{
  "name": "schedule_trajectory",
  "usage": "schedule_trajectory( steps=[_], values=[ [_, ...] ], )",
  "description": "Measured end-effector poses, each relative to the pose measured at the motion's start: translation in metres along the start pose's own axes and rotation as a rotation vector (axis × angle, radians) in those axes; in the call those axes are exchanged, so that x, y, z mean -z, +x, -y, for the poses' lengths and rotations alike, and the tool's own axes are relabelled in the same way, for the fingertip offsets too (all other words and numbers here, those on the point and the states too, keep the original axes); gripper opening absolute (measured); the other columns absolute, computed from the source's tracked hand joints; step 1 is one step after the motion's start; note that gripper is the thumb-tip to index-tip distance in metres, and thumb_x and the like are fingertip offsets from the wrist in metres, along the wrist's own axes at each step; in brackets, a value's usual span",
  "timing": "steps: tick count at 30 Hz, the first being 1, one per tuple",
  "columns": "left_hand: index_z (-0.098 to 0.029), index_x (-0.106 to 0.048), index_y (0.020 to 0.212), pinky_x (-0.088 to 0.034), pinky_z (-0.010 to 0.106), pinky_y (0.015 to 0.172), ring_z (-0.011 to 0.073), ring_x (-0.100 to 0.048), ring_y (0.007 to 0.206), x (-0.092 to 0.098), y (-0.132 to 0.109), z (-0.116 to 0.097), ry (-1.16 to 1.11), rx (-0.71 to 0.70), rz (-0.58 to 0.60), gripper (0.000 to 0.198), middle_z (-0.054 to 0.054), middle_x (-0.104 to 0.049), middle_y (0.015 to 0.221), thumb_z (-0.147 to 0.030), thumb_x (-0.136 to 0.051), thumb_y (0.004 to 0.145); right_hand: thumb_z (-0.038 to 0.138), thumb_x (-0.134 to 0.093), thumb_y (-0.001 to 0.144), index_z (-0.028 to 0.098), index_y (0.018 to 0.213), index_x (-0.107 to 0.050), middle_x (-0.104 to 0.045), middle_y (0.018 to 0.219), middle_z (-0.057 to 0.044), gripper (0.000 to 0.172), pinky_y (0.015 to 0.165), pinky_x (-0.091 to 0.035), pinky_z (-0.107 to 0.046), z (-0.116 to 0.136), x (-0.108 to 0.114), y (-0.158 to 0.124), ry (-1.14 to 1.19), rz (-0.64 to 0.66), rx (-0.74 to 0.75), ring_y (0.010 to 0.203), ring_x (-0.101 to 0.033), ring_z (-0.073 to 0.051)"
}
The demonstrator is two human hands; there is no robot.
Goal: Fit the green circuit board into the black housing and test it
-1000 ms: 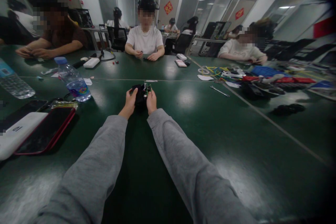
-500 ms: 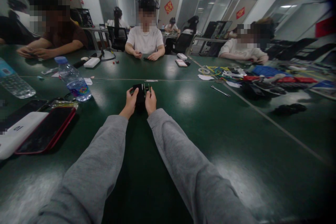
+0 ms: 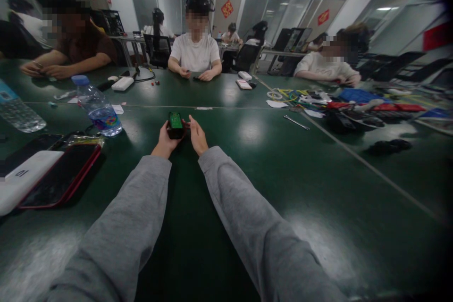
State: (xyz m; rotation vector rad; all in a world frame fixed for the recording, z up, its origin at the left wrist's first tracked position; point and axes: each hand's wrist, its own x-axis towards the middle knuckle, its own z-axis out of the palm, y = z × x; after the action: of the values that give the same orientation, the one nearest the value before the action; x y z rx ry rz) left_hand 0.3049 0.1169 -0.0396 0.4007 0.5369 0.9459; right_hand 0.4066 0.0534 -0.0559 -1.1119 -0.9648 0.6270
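A small black case (image 3: 176, 134) with a green circuit board (image 3: 175, 121) facing up on it is held over the table by my left hand (image 3: 164, 141). The fingers of that hand wrap the case's left side and underside. My right hand (image 3: 197, 136) is just to the right of the case, with its fingers stretched out and nothing seen in them. Some fingertips show between the case and the right palm; whether the right hand touches the case, I cannot tell.
On my left are a water bottle (image 3: 97, 107), another bottle (image 3: 19, 108), a red-edged phone (image 3: 63, 177) and a white power bank (image 3: 26, 177). A wrench (image 3: 296, 122) lies to the right, before a cable heap (image 3: 297, 97). Several people sit across the table (image 3: 240, 160).
The case has turned, so the circuit board now faces up, and it has shifted left with my left hand. My right hand has let go of the board and opened.
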Motion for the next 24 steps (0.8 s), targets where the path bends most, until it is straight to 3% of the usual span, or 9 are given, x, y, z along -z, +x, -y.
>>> schedule_trajectory(
  steps=[4, 10, 15, 24],
  values=[
    [-0.014, -0.062, 0.116, -0.058, 0.032, 0.072, 0.0187, -0.069, 0.083, 0.004, -0.003, -0.006, -0.114, 0.023, 0.063, 0.039, 0.012, -0.07, 0.092, -0.034, -0.034, 0.096, 0.055, -0.046, 0.092, 0.028, 0.125, -0.063, -0.065, 0.118, -0.004, 0.045, 0.106, -0.044, -0.038, -0.003, 0.0, 0.001, 0.018, -0.013, -0.07, 0.111, -0.062, -0.017],
    [-0.016, -0.063, 0.113, -0.057, 0.032, 0.076, 0.0212, -0.068, 0.088, 0.0, 0.0, 0.0, 0.031, -0.008, 0.011, 0.035, 0.012, -0.069, 0.092, -0.037, -0.043, 0.093, 0.056, -0.05, 0.09, 0.028, 0.117, -0.067, -0.068, 0.105, -0.002, 0.043, 0.106, -0.043, -0.039, -0.011, 0.003, 0.005, 0.03, -0.03, -0.084, 0.106, -0.062, -0.016],
    [-0.015, -0.063, 0.114, -0.058, 0.035, 0.077, 0.0229, -0.068, 0.087, -0.001, 0.002, 0.002, 0.089, -0.029, 0.0, 0.036, 0.011, -0.07, 0.089, -0.038, -0.044, 0.093, 0.055, -0.048, 0.091, 0.026, 0.108, -0.069, -0.068, 0.095, -0.001, 0.039, 0.096, -0.049, -0.036, -0.013, 0.005, 0.006, 0.038, -0.03, -0.103, 0.095, -0.065, -0.015],
    [-0.014, -0.064, 0.116, -0.056, 0.04, 0.08, 0.026, -0.069, 0.088, -0.005, 0.002, 0.003, 0.191, -0.017, -0.037, 0.042, 0.012, -0.071, 0.089, -0.043, -0.044, 0.093, 0.052, -0.049, 0.091, 0.025, 0.096, -0.071, -0.07, 0.096, -0.001, 0.035, 0.092, -0.05, -0.031, -0.005, 0.002, 0.004, 0.046, 0.005, -0.079, 0.09, -0.064, -0.014]
  ],
)
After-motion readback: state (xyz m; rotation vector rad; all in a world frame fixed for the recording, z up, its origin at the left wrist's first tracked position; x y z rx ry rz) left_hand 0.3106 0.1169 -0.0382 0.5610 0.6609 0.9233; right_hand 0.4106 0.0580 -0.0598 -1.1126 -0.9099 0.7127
